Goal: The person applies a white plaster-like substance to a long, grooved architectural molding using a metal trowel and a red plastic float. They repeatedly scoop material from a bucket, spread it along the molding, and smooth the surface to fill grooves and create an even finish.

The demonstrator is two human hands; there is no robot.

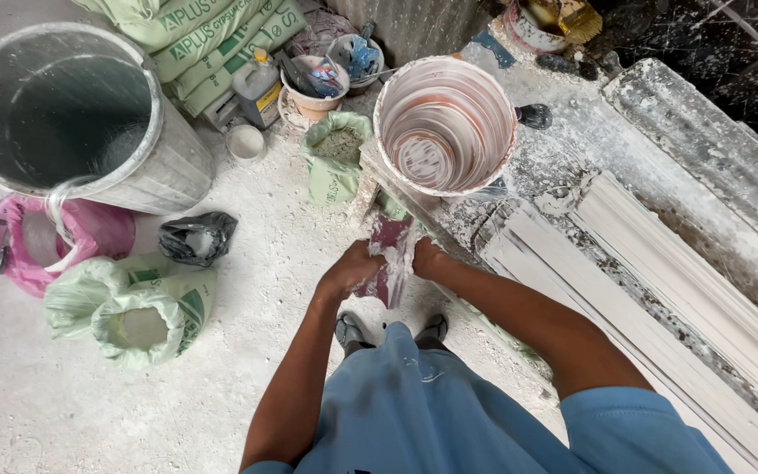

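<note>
Looking down from the head camera, I see both hands meeting on a long dark-red mould strip smeared with white plaster [389, 254], which lies in front of the knees and runs up toward a white plastic bucket streaked with reddish rings [446, 123].

Left hand [350, 268] — fingers curled against the strip's left edge, touching it; whether they close fully around it I cannot tell. Right hand [425, 258] presses on the strip's right edge, fingers hidden behind wet plaster, so its grip is unclear too.

Under the strip, two dark sandalled feet [392, 331] stand on the white, dust-covered floor [89, 412].

To the left: a large grey metal drum [72, 114], a pink plastic bag [32, 246] just below it, a small black bag [196, 237], and an open pale-green sack of white powder [138, 316]. A second open green sack [337, 158] sits just beside the bucket.

To the right — a stack of long white plaster cornice lengths [660, 298] lying diagonally.
</note>
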